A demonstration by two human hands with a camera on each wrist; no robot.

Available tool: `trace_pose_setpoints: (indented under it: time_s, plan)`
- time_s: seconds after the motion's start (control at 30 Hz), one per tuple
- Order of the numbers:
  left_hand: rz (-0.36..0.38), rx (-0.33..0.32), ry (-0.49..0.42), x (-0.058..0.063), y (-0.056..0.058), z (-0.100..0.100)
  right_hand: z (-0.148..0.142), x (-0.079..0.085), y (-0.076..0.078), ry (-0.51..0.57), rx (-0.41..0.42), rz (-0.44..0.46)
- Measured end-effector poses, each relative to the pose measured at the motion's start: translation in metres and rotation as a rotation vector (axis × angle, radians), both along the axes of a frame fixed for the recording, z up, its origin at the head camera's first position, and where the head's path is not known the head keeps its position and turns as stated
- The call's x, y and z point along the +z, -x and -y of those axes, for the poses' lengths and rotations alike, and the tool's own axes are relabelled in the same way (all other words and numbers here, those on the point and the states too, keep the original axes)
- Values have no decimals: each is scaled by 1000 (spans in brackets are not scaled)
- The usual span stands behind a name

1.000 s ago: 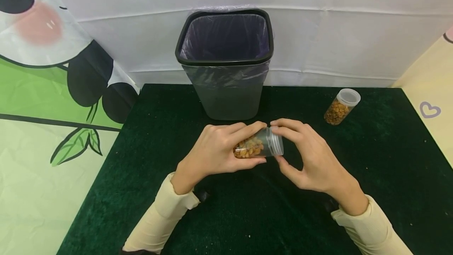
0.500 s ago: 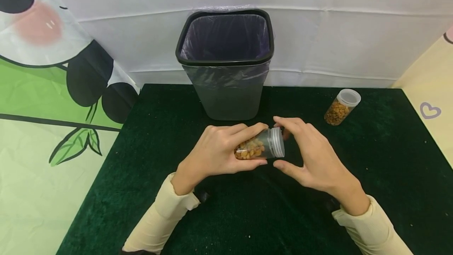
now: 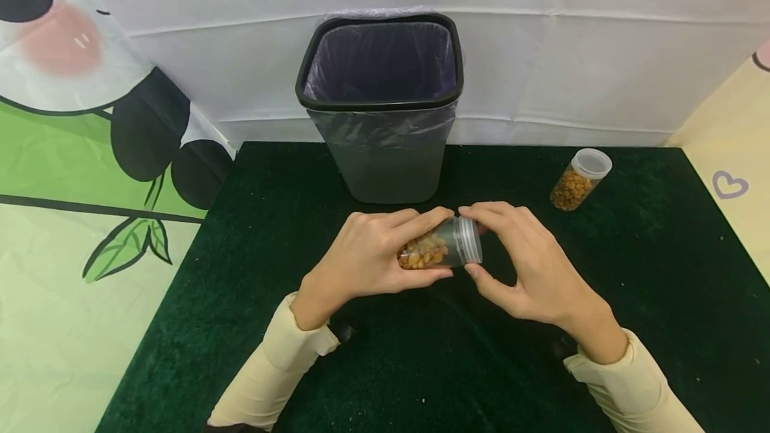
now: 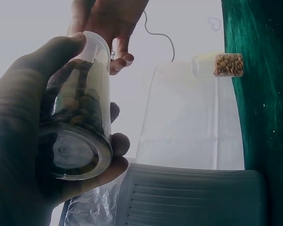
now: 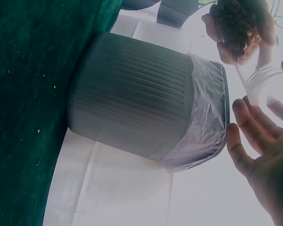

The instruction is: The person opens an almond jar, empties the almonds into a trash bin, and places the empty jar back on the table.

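My left hand (image 3: 367,252) grips a clear plastic jar (image 3: 426,251) of tan, nut-like pieces, tipped on its side with its lid pointing right. In the left wrist view the fingers wrap round the jar (image 4: 80,136), its round base toward the camera. My right hand (image 3: 529,269) holds the jar's translucent screw lid (image 3: 470,240) between thumb and fingertips. The right wrist view shows the right fingers (image 5: 254,127) around the whitish lid end, partly washed out by glare. Some of the jar's contents are hidden behind the left fingers.
A grey bin (image 3: 391,159) with a black rim and a clear liner stands behind the hands. At the back right is a second lidded jar (image 3: 573,189) of similar pieces. Dark green cloth (image 3: 385,379) covers the table; white sheeting (image 3: 541,72) hangs behind.
Half a second ago the right fingers were spread off the lid; now they have closed back onto it. The left hand and jar have barely moved.
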State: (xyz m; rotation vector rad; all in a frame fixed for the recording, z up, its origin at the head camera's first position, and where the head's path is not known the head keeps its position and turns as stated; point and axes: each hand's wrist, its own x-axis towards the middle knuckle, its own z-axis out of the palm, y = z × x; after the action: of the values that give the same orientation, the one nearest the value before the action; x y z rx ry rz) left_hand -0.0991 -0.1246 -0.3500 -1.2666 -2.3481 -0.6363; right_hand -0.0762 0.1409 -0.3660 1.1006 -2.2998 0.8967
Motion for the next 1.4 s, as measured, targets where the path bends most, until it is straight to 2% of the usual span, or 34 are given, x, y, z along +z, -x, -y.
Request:
trace_pose_setpoints:
  time_s: [0.17, 0.43, 0.93, 1.2, 1.4]
  plan:
    - [-8, -7, -17, -1, 1, -1, 3, 0, 0, 31, 27, -66]
    - [1, -5, -26, 0, 0, -1, 4, 2, 1, 54, 75, -125]
    - [7, -11, -26, 0, 0, 0, 5, 2, 2, 74, 111, -146]
    - [6, -13, -23, 1, 0, -2, 6, 1, 2, 95, 133, -193]
    - [12, -3, -15, 0, 0, -2, 4, 2, 2, 100, 125, -199]
